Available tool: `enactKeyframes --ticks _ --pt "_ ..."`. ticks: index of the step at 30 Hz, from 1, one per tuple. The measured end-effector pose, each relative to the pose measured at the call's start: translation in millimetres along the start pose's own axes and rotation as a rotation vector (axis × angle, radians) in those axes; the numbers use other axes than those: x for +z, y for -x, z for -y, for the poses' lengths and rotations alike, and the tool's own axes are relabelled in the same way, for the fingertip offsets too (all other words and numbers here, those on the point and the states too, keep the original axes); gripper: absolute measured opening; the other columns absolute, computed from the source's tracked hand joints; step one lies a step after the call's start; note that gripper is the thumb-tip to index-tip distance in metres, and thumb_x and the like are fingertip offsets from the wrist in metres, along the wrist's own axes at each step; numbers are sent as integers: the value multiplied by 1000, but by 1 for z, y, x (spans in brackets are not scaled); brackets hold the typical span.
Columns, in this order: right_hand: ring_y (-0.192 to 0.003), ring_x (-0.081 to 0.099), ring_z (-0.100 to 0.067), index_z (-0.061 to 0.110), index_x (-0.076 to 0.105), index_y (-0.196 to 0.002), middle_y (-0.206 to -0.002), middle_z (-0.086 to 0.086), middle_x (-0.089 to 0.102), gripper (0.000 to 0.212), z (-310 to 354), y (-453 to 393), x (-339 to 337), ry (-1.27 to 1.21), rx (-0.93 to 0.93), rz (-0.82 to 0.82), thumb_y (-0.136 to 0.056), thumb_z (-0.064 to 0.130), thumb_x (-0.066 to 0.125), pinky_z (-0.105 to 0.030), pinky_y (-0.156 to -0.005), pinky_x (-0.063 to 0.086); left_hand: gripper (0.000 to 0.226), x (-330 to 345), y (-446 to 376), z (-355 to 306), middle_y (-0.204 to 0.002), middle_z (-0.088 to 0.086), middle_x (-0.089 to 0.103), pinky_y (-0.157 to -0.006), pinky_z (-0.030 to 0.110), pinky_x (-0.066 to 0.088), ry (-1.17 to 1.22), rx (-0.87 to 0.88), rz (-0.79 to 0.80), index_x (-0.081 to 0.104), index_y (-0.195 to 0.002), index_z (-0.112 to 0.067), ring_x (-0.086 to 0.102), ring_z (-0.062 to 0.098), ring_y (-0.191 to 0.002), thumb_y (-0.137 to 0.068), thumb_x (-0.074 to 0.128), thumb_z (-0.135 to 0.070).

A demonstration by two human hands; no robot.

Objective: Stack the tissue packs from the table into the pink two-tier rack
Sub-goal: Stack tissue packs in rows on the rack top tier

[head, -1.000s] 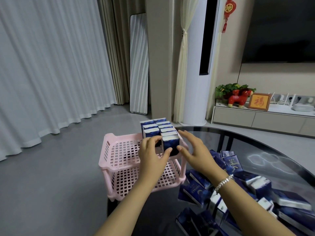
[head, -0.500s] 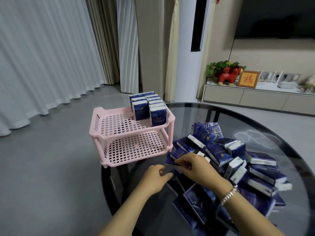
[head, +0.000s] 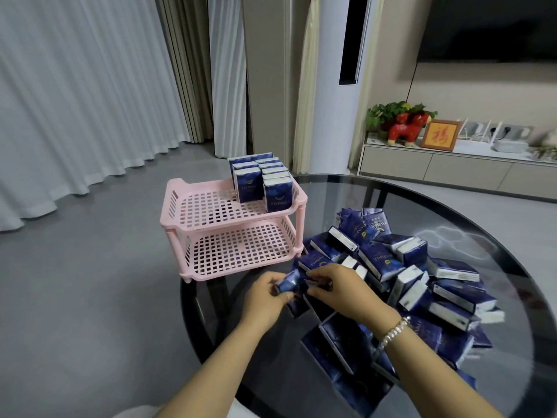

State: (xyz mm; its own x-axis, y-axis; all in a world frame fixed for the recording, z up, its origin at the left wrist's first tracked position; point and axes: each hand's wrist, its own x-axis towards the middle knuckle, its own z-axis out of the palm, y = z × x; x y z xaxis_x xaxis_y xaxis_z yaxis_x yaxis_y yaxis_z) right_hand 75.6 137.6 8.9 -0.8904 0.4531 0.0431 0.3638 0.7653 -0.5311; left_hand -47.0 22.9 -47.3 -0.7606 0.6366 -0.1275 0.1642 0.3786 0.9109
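The pink two-tier rack (head: pixel 193 203) stands at the left edge of the round glass table (head: pixel 512 257). Several blue tissue packs (head: pixel 262 182) stand upright in two rows at the back right of its top tier; the bottom tier holds nothing. A heap of loose blue tissue packs (head: pixel 401 273) covers the table's middle and right. At the heap's left edge my left hand (head: pixel 265 300) and my right hand (head: pixel 340 288) meet on one blue tissue pack (head: pixel 287 285), fingers closed around its ends. A bead bracelet sits on my right wrist.
Grey floor lies left of the table, with white curtains behind. A low TV cabinet (head: pixel 452 167) with a red figurine, a plant and a framed picture runs along the back right wall under a dark screen. A white standing unit (head: pixel 334 86) rises behind the rack.
Both hands left the rack's top tier, came down to the heap's near left edge and took hold of one pack. The view tilted down and closer.
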Motion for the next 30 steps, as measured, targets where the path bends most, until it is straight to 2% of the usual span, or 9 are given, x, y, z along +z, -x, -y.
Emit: enactKeyframes --ticks 3,5,8,11,13,17,21,27,30 --pt "-94 53 -1 24 50 -135 -113 7 61 50 5 -8 1 -106 16 -33 -87 25 64 -9 -77 34 33 -18 0 -16 -100 -3 66 -72 11 47 131 71 -45 61 -102 -23 63 9 -85 -82 66 3" --pt "-93 55 -2 30 45 -137 -118 6 61 52 10 -16 -1 -166 -4 -72 -88 25 63 -11 -78 37 39 -27 0 -27 -104 -8 64 -72 8 48 139 141 -20 60 -113 -24 63 6 -91 -84 64 1" --pt "-88 59 -7 34 48 -133 -112 12 61 49 19 -29 -10 -245 -53 -162 -88 22 62 -5 -73 40 43 -36 -2 -49 -107 -9 65 -78 12 50 127 238 -39 60 -120 -22 64 7 -95 -83 67 0" --pt "-83 60 -7 30 58 -123 -100 13 62 40 28 -42 -27 -272 -100 -254 -86 19 65 -1 -68 40 41 -42 -8 -73 -99 -12 65 -83 22 53 193 307 -67 59 -107 -28 64 8 -94 -80 69 1" --pt "-80 59 -5 30 62 -116 -96 9 65 33 32 -51 -39 -293 -130 -312 -85 18 66 -3 -66 42 42 -45 -13 -87 -104 -10 65 -81 18 53 196 380 -92 58 -105 -31 64 9 -97 -79 70 1" --pt "-82 59 -3 27 63 -112 -98 10 64 31 43 -74 -60 -332 -185 -397 -83 16 68 -11 -71 47 47 -52 -31 -107 -119 -5 57 -88 25 53 123 509 -236 62 -119 -30 62 11 -103 -80 70 -4" --pt "-79 58 -1 24 64 -110 -96 10 62 30 52 -100 -65 -320 -209 -450 -83 12 68 -5 -65 46 46 -58 -49 -117 -116 -2 60 -87 23 53 103 521 -341 60 -124 -24 63 9 -100 -82 68 -4" --pt "-78 56 -7 20 64 -109 -106 3 62 27 47 -125 -59 -170 -219 -516 -84 10 66 -1 -63 40 32 -58 -68 -111 -109 0 66 -79 14 46 112 373 -364 64 -115 -14 60 6 -90 -84 69 -12" --pt "-88 60 -13 19 65 -110 -115 -2 63 26 46 -131 -55 -99 -264 -527 -86 9 63 -15 -77 50 24 -59 -72 -112 -98 -4 66 -80 22 49 97 347 -345 63 -106 -17 63 12 -90 -84 69 -10"
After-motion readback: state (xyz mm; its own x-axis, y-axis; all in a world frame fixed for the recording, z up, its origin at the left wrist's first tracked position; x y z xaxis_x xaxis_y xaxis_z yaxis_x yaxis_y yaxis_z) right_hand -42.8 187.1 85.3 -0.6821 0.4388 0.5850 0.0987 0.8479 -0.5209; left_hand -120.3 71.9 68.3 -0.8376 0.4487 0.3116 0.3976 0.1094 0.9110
